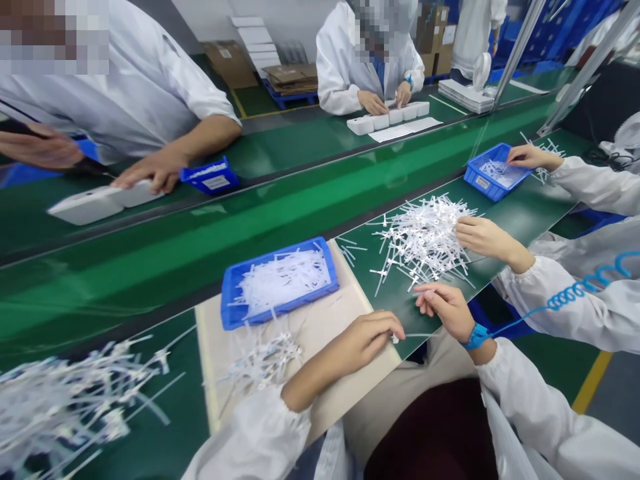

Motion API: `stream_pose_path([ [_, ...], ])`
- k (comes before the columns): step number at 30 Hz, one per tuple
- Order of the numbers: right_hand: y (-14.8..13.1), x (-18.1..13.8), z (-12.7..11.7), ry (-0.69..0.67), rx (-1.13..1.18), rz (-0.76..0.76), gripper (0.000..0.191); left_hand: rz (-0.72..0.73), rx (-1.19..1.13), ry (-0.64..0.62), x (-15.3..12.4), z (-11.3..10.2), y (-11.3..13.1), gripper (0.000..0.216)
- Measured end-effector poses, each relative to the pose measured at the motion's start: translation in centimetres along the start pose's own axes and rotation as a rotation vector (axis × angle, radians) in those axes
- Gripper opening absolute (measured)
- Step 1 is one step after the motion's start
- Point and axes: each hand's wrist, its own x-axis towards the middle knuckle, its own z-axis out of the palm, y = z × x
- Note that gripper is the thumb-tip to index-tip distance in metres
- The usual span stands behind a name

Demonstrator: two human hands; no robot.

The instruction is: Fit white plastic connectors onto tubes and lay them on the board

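Observation:
My left hand (pixel 367 337) rests palm-down over the front edge of a pale board (pixel 345 310), fingers pressed together. At its fingertips is a thin white plastic strip (pixel 420 335) with a small white piece at its near end. My right hand (pixel 445 308) wears a blue coiled-cord wrist strap (pixel 477 337). Its fingers are curled into a pinch just in front of a pile of white strips (pixel 427 233); whatever they hold is too small to make out. On the board are a blue bin (pixel 227 317) full of translucent strips and a small heap of strips (pixel 270 357).
A larger blurred heap of strips (pixel 75 400) lies at the left. To the right, a co-worker's hand (pixel 487 239) touches the pile and another (pixel 533 157) reaches into a blue bin (pixel 495 193). Across the green divider (pixel 280 200), two people handle white blocks (pixel 387 120).

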Motion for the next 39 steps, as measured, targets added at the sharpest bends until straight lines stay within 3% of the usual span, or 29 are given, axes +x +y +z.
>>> stream_pose_path([
  [6, -0.4, 0.2, 0.0, -0.017, -0.072, -0.003, 0.033, -0.076, 0.425, 0.254, -0.4, 1.1, 0.3, 0.022],
  [12, -1.0, 0.4, 0.0, -0.048, -0.166, -0.086, 0.031, -0.146, 0.761, 0.193, -0.9, 3.8, -0.8, 0.015],
  [14, -1.0, 0.4, 0.0, -0.06, -0.175, -0.097, 0.03, -0.104, 0.747, 0.18, -0.9, 4.2, -1.4, 0.009],
  [18, -0.8, 0.4, -0.2, -0.101, -0.163, -0.074, 0.027, -0.011, 0.619, 0.161, -0.7, 3.8, -1.7, 0.018],
  [25, -0.4, 0.5, -0.2, -0.14, -0.169, 0.0, 0.02, -0.053, 0.495, 0.248, -0.5, 3.5, -1.8, 0.015],
  [30, -0.9, 0.2, 0.6, -0.215, -0.368, -0.12, 0.006, -0.1, 0.544, 0.307, -0.7, 3.9, -2.5, 0.004],
  [39, -1.5, -0.2, 1.5, -0.305, -0.667, -0.295, 0.011, -0.103, 0.588, 0.324, -0.5, 4.2, -2.8, 0.003],
])
